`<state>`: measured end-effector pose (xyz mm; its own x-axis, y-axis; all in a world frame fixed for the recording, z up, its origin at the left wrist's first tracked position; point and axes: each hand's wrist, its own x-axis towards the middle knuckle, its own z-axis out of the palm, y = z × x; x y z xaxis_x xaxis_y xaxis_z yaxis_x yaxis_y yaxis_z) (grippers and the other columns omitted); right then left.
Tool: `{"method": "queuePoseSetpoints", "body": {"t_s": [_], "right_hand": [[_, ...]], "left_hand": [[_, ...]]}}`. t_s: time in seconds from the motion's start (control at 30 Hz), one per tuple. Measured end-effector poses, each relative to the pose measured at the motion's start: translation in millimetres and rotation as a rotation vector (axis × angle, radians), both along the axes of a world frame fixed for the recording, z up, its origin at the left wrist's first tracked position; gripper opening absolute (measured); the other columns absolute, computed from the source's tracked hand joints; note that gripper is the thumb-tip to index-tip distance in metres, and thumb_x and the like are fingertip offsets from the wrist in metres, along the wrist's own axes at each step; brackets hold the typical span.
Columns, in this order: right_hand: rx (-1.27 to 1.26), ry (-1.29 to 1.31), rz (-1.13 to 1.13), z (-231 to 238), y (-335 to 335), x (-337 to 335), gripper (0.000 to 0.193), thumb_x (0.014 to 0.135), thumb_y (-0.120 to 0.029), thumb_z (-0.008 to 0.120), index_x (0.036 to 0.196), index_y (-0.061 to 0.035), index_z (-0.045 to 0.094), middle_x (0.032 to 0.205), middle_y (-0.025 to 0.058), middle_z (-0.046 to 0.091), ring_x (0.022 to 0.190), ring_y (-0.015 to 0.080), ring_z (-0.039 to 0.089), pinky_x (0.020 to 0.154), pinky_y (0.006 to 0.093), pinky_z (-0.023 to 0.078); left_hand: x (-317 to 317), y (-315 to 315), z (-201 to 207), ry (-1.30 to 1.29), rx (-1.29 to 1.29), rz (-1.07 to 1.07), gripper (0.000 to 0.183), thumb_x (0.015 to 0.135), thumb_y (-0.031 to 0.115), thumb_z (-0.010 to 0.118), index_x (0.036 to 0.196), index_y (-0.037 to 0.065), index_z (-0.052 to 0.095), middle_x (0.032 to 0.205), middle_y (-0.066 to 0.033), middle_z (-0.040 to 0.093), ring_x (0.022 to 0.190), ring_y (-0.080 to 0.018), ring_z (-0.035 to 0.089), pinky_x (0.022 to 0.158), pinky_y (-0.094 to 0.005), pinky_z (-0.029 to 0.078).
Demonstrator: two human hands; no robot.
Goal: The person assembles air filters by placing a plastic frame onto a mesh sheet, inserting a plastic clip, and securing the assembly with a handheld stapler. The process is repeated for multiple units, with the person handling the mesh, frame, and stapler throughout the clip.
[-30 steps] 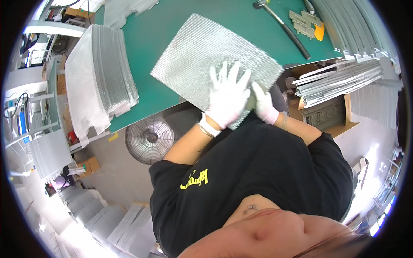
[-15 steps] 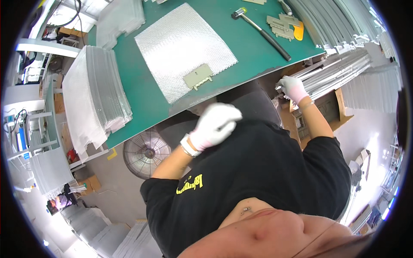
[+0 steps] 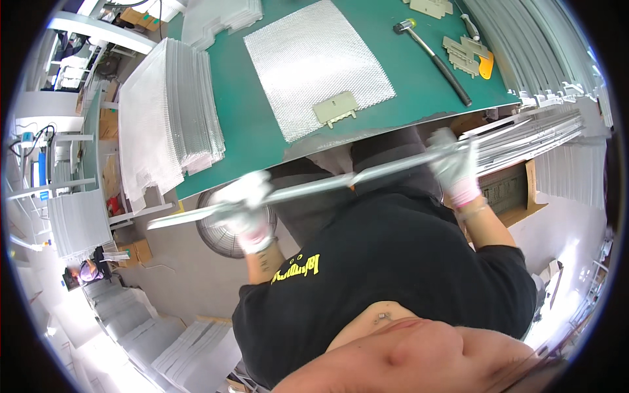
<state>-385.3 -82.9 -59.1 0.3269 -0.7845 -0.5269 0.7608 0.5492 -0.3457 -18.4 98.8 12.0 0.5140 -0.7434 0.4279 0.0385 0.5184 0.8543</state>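
Note:
A long, thin silver metal strip [image 3: 314, 190] spans the space in front of my body, level with the near edge of the table, blurred by motion. My left hand [image 3: 252, 226], in a white glove, is closed around it toward its left end. Also gloved and smeared by motion, my right hand [image 3: 457, 171] grips the strip near its right end, beside a pile of similar metal strips [image 3: 531, 141]. It may be more than one strip; I cannot tell. Beyond it, a silver mesh sheet [image 3: 314, 59] lies on the green tabletop [image 3: 236, 131], with a beige notched plate [image 3: 335, 110] on its near edge.
A mallet [image 3: 438, 65] lies right of the mesh, near more notched plates [image 3: 462, 57], a yellow-orange piece [image 3: 486, 65] and a screwdriver [image 3: 470, 27]. Stacked mesh sheets [image 3: 193, 111] stand at the table's left. Below are a floor fan [image 3: 219, 245] and a cardboard box [image 3: 529, 193].
The metal strip has come from the pile at the right to across my front. My left hand, empty before, moved left and now holds it. The view has shifted slightly.

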Motion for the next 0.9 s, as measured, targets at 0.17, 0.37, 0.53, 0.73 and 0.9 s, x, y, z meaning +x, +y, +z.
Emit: {"method": "queuePoseSetpoints", "body": {"t_s": [0.17, 0.37, 0.53, 0.73, 0.9], "right_hand": [[-0.462, 0.034, -0.354, 72, -64, -99, 0.041, 0.093, -0.042, 0.059, 0.11, -0.0044, 0.059, 0.102, 0.0122, 0.058, 0.098, 0.0251, 0.053, 0.094, 0.0428, 0.043], [-0.938, -0.427, 0.036, 208, -50, -29, 0.017, 0.094, -0.018, 0.056, 0.097, -0.0059, 0.044, 0.084, 0.0027, 0.044, 0.076, 0.0143, 0.043, 0.079, 0.0346, 0.035], [-1.028, 0.392, 0.112, 172, -70, 82, 0.039, 0.104, -0.035, 0.047, 0.111, 0.0012, 0.057, 0.106, 0.012, 0.063, 0.094, 0.0192, 0.063, 0.089, 0.0296, 0.051], [-0.692, 0.092, 0.348, 62, -125, 151, 0.027, 0.1, -0.026, 0.054, 0.106, -0.0006, 0.058, 0.099, 0.0107, 0.061, 0.088, 0.0175, 0.058, 0.073, 0.0281, 0.048], [-0.997, 0.709, 0.518, 30, -114, 114, 0.029, 0.099, -0.028, 0.052, 0.093, -0.0016, 0.061, 0.086, 0.0083, 0.064, 0.08, 0.0155, 0.061, 0.076, 0.0298, 0.05]], "left_hand": [[26, 47, 31, -0.132, 0.132, 0.122, 0.085, 0.09, 0.078, 0.028, 0.078, 0.0, 0.06, 0.059, -0.0105, 0.059, 0.045, -0.0119, 0.047, 0.041, -0.0255, 0.036], [-25, 20, -22, -0.018, 0.379, -0.163, 0.083, 0.09, 0.076, 0.036, 0.081, -0.003, 0.06, 0.059, -0.0082, 0.058, 0.043, -0.0097, 0.049, 0.041, -0.0225, 0.038], [-30, 18, -27, 0.0, 0.422, -0.111, 0.079, 0.094, 0.072, 0.035, 0.079, -0.002, 0.059, 0.058, -0.0088, 0.058, 0.043, -0.0098, 0.05, 0.041, -0.0222, 0.039], [-50, 16, -47, -0.15, 0.704, 0.112, 0.058, 0.105, 0.044, 0.041, 0.13, -0.007, 0.049, 0.089, -0.0135, 0.064, 0.087, -0.0226, 0.064, 0.08, -0.0334, 0.051], [-94, -10, -47, -0.896, 0.453, 0.616, 0.073, 0.089, 0.022, 0.067, 0.147, -0.004, 0.03, 0.148, -0.0208, 0.033, 0.138, -0.0314, 0.034, 0.116, -0.045, 0.025]]}}
